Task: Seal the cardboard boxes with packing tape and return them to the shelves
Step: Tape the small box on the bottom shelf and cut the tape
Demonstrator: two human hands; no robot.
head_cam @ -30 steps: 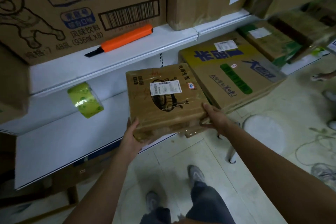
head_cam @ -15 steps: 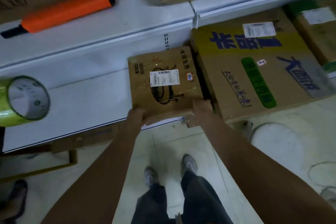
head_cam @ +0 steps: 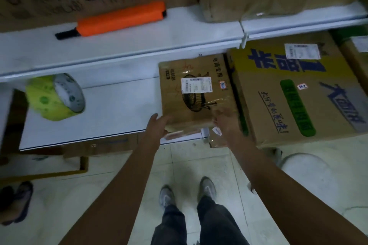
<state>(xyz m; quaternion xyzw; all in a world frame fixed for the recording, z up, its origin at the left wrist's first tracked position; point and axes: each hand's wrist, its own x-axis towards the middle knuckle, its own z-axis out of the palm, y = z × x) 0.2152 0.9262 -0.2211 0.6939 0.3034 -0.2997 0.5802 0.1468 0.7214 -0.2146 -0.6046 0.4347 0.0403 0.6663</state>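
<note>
**Small box on lower shelf, hands at its near edge**

Vs 0.5 s ago: small box (head_cam: 196, 93) sits further back on the lower shelf (head_cam: 111, 109), pushed in beside the big box. Both hands were clamped on its near corners; now they look looser. View shifted too, tape roll sits more toward centre.

Left to right:
- 9 o'clock: one yellow-green tape roll (head_cam: 54, 98) on its side on the lower shelf, well apart from the small box
- 11 o'clock: one orange box cutter (head_cam: 119, 19) on the upper shelf (head_cam: 179, 34), lying flat, black tip pointing left
- centre: small box, flat on the lower shelf, white label up, clear tape visible across the top
- left hand (head_cam: 159, 125): fingers fairly straight, touching the box's near-left corner, not wrapped round it
- right hand (head_cam: 226, 120): motion-blurred, at the near-right corner; cannot tell if it grips or just rests
- 3 o'clock: one big yellow-printed box (head_cam: 294, 89), just beside the small box, touching or nearly

Count: 2 hands, 1 tape roll, 1 cutter, 2 shelves. Boxes on the lower level: 2 clear ones, plus part of another at the far right edge. More cartons on the upper shelf, cropped
</note>
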